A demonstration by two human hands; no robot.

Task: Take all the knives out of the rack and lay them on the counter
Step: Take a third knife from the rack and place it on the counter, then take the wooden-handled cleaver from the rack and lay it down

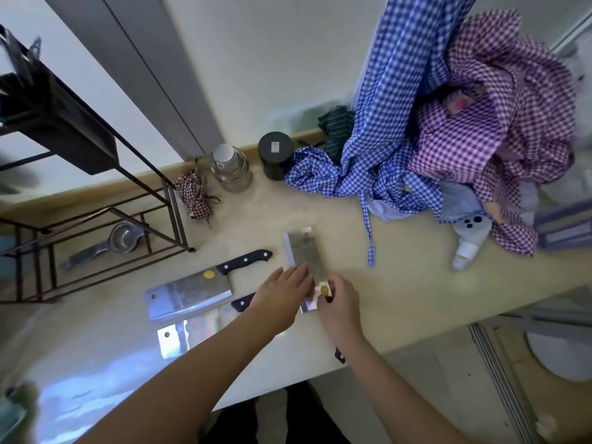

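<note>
Head view. Both bare forearms reach in from 6 o'clock and meet over a third cleaver [304,264], whose flat, brushed-steel rectangular blade lies on the counter [400,293] pointing toward 12 o'clock. The left hand [282,299] rests palm-down, fingers extended and flat on the blade's near-left portion. The right hand [339,306] curls over the blade's near end beside a small yellow sticker; whether its fingers actually close around the knife cannot be told. That knife's black handle tip shows below the right wrist.

At 9 o'clock of the hands, a first cleaver [192,296] lies flat, broad polished blade with a hang hole, black riveted handle toward 1 o'clock. A second cleaver [179,341] lies just nearer, partly under the left forearm.

The black wire rack [96,219] stands at 9–10 o'clock. The counter is smooth, pale, glossy stone. Crumpled gingham cloths [432,139], blue and purple, are heaped at 1–2 o'clock.
</note>
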